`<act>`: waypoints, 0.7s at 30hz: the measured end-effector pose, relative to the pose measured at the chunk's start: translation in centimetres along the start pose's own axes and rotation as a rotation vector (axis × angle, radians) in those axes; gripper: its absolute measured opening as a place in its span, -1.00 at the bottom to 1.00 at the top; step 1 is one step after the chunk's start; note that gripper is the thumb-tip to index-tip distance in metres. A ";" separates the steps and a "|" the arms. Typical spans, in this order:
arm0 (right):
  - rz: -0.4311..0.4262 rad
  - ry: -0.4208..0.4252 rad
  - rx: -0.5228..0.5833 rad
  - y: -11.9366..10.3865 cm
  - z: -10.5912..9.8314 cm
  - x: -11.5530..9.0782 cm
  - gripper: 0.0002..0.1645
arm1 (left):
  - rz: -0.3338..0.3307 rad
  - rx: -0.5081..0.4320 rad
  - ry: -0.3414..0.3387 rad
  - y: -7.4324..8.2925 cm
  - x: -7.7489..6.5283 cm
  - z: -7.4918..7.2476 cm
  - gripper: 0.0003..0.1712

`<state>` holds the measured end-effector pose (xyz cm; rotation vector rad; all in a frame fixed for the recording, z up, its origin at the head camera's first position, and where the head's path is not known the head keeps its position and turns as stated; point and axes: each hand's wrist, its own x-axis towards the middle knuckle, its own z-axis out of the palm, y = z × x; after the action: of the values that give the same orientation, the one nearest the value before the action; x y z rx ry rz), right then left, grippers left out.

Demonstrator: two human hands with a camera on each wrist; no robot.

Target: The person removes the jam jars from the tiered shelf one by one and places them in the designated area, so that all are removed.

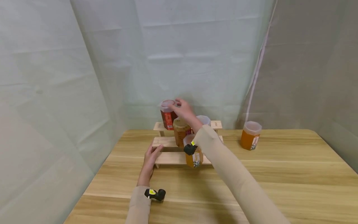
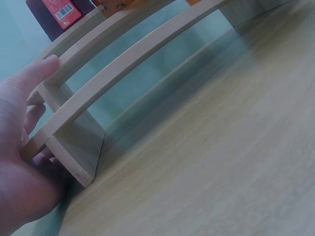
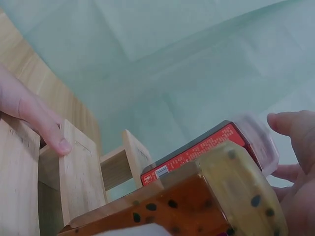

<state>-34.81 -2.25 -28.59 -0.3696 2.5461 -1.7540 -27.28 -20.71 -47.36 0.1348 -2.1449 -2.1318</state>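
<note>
My left hand (image 1: 150,156) grips the left end of a three-tier wooden stand (image 1: 170,158), thumb lying on the middle tier and fingers round the side. On the top tier at the left is a dark jar (image 1: 168,120) with a red label and clear lid. Around that lid my right hand (image 1: 185,111) is spread, its thumb and fingers loose at the right edge. A jar with a dark-spotted lid (image 3: 241,182) stands on the middle tier, and an amber jar (image 1: 194,158) on the lowest. My right forearm partly hides another clear-lidded jar (image 1: 203,119).
Apart from the stand, an amber jar (image 1: 250,137) with a clear lid and white label is on the wooden table (image 1: 279,174) to the right. Pale sheeting (image 1: 179,62) hangs behind the table and along both sides.
</note>
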 end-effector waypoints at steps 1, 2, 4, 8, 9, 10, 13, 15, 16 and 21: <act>-0.004 -0.012 -0.005 0.0 0.0 0.0 -0.20 | 0.000 -0.001 -0.001 0.0 0.0 0.1 -0.15; -0.012 -0.021 -0.008 0.0 0.0 0.0 -0.19 | -0.001 -0.003 -0.001 0.0 0.0 0.1 -0.15; -0.023 -0.036 -0.018 0.1 0.0 0.1 -0.16 | -0.003 -0.002 -0.002 -0.1 0.0 0.3 -0.15; -0.039 -0.053 -0.042 0.0 0.0 0.1 -0.09 | -0.007 0.004 -0.008 -0.1 0.0 0.4 -0.16; -0.040 -0.056 -0.049 0.0 0.0 0.1 -0.07 | -0.008 0.007 -0.009 -0.1 0.0 0.4 -0.16; -0.042 -0.057 -0.055 -0.1 0.0 0.1 -0.05 | -0.008 0.009 -0.011 -0.1 0.0 0.5 -0.16; -0.041 -0.057 -0.054 0.0 0.1 0.3 0.03 | -0.007 0.012 -0.013 0.0 0.0 0.5 -0.16; -0.043 -0.055 -0.064 0.0 0.2 0.4 0.08 | -0.006 0.016 -0.013 0.0 0.0 0.5 -0.15; -0.045 -0.053 -0.070 0.1 0.3 0.5 0.10 | -0.005 0.020 -0.012 0.0 0.0 0.5 -0.15; -0.049 -0.042 -0.081 0.2 0.5 0.6 0.12 | -0.008 0.031 -0.003 0.1 0.0 0.5 -0.15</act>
<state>-35.39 -2.74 -28.89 -0.4703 2.6063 -1.6426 -27.39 -20.22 -47.31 0.1435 -2.1836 -2.1052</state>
